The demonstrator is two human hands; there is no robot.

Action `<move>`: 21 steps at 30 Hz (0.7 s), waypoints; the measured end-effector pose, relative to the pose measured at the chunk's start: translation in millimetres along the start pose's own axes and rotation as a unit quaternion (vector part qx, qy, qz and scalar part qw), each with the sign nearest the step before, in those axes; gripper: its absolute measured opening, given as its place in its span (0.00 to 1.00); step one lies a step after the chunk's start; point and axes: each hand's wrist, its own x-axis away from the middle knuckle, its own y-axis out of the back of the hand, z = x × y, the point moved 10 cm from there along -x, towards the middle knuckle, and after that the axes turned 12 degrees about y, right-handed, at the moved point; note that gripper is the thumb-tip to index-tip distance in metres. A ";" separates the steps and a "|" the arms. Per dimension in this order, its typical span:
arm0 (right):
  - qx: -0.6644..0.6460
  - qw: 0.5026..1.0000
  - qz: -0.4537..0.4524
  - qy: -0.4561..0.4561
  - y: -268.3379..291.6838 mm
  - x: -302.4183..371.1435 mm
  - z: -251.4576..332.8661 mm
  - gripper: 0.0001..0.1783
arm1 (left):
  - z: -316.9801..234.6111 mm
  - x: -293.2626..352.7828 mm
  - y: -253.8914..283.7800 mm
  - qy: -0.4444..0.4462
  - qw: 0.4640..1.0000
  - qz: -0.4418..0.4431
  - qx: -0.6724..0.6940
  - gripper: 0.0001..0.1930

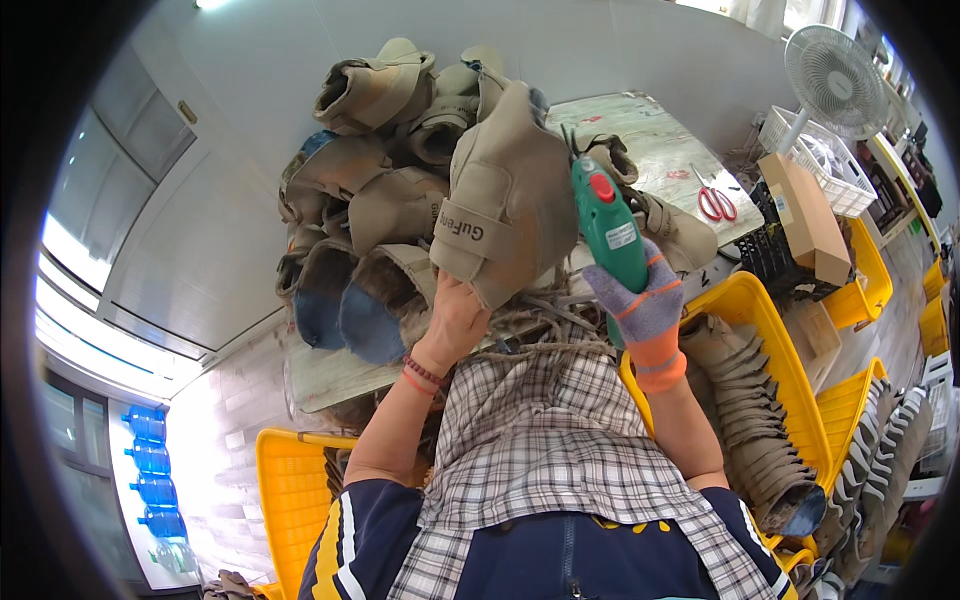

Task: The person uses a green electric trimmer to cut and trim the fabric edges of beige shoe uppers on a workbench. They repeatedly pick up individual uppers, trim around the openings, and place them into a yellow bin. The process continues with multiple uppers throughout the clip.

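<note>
My bare left hand [456, 318] grips the lower edge of a beige shoe upper [510, 185] with a wide strap, raised in front of me. My right hand [648, 305], in a grey and orange glove, is wrapped round a green handheld electric cutter [612, 228] with a red button. The cutter's thin dark blades point up and away, just right of the upper. Whether they touch it I cannot tell. Left of the raised upper lies a heap of similar uppers [395, 205], some showing fuzzy lining and blue patches. Another upper [680, 232] lies behind the cutter.
On the worn worktable [650, 130] lie red-handled scissors [713, 200]. Fluffy trimmings [545, 325] gather at its near edge. A yellow crate [768, 330] at right holds stacked uppers; another yellow crate [290, 490] stands at left. Beyond are a cardboard box [808, 220] and a fan [835, 80].
</note>
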 end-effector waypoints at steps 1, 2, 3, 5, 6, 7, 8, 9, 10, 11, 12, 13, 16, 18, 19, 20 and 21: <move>0.006 1.000 -0.015 0.005 8.0 -4.7 -0.3 0.23 | -2.9 -6.3 3.5 -0.012 1.000 -0.016 -0.005 0.19; 0.009 1.000 -0.028 0.008 15.3 -6.6 -1.5 0.23 | -6.6 -14.6 9.7 -0.021 0.999 -0.030 -0.013 0.18; 0.011 0.999 -0.045 0.008 25.0 -6.6 -5.3 0.23 | -7.2 -22.2 13.3 -0.030 0.998 -0.046 -0.020 0.18; 0.019 0.997 -0.080 0.008 52.0 -5.8 -15.7 0.23 | 15.6 -48.3 14.1 -0.021 0.998 -0.050 -0.008 0.18; 0.019 0.995 -0.101 -0.009 66.1 -2.8 -21.3 0.21 | 27.9 -65.7 11.2 -0.015 0.998 -0.053 -0.003 0.18; 0.021 0.993 -0.113 -0.015 78.9 -0.3 -27.3 0.19 | 30.5 -87.2 5.6 -0.029 0.999 -0.042 -0.012 0.16; 0.028 0.991 -0.129 -0.020 93.9 3.1 -32.5 0.18 | 29.9 -113.3 -0.6 -0.045 0.998 -0.030 -0.015 0.15; 0.034 0.988 -0.145 -0.027 105.4 6.6 -35.9 0.17 | 29.5 -138.5 -10.9 -0.037 0.999 -0.011 -0.012 0.13; 0.009 0.985 -0.167 -0.036 111.5 8.4 -37.2 0.15 | 33.7 -159.5 -21.8 -0.025 1.000 0.006 -0.013 0.11; 0.010 0.985 -0.171 -0.033 116.7 9.5 -36.1 0.14 | 43.2 -174.6 -35.2 -0.063 0.997 -0.006 -0.047 0.10; 0.010 0.984 -0.176 -0.031 123.7 10.9 -36.7 0.14 | 53.3 -185.1 -57.8 -0.090 0.992 0.025 -0.084 0.12; 0.011 0.983 -0.183 -0.028 132.1 12.5 -36.4 0.14 | 56.8 -193.2 -79.0 -0.120 0.984 0.057 -0.119 0.13; 0.009 0.977 -0.211 -0.019 158.3 16.6 -38.5 0.14 | 42.8 -218.3 -94.4 -0.132 0.990 -0.026 -0.048 0.17; 0.001 0.975 -0.223 -0.016 173.0 22.8 -41.9 0.14 | 23.0 -220.2 -95.9 -0.097 0.992 -0.080 -0.014 0.18; 0.003 0.973 -0.230 -0.021 178.2 25.8 -42.8 0.14 | 10.4 -211.3 -103.4 -0.110 0.989 -0.097 -0.018 0.18; 0.008 0.971 -0.239 -0.025 183.6 28.3 -42.2 0.14 | -17.5 -200.0 -123.5 -0.168 0.985 -0.028 -0.035 0.14; 0.007 0.970 -0.243 -0.030 185.8 30.0 -44.0 0.15 | -27.5 -182.4 -151.6 -0.201 0.978 0.018 -0.061 0.13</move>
